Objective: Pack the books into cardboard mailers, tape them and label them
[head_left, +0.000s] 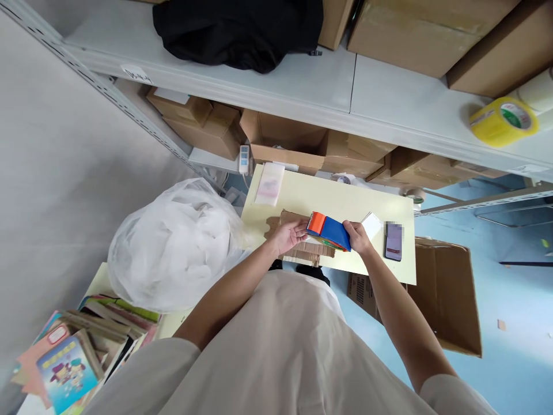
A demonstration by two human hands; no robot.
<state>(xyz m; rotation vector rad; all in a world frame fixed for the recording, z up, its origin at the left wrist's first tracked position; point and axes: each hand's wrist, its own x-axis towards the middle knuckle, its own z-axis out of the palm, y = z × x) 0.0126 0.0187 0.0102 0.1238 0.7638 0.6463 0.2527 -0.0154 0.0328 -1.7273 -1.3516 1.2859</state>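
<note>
The blue and orange pad [334, 231] is between the two hands, over the near edge of the pale yellow table [345, 199] and above a piece of brown cardboard [317, 249]. The right hand [358, 236] has hold of its right end, thumb laid along the top and the other fingers mostly hidden. The left hand [290, 236] is at the opposite end, palm partly turned up, loosely open with its fingers stretched toward the pad; the fingertips are at its left edge, but whether they bear any of its weight I cannot tell.

The pad is a small, thick block, tilted so that its right end sits lower. Most of its upper face is deep blue, with a bright orange section on the left and a dark, toothed-looking edge beyond that. Green, yellow and red show along the side nearest the person, too small to make out. Right of the right hand lie a white card [371, 225] and, farther out, a phone [393, 242] with its screen lit
</note>
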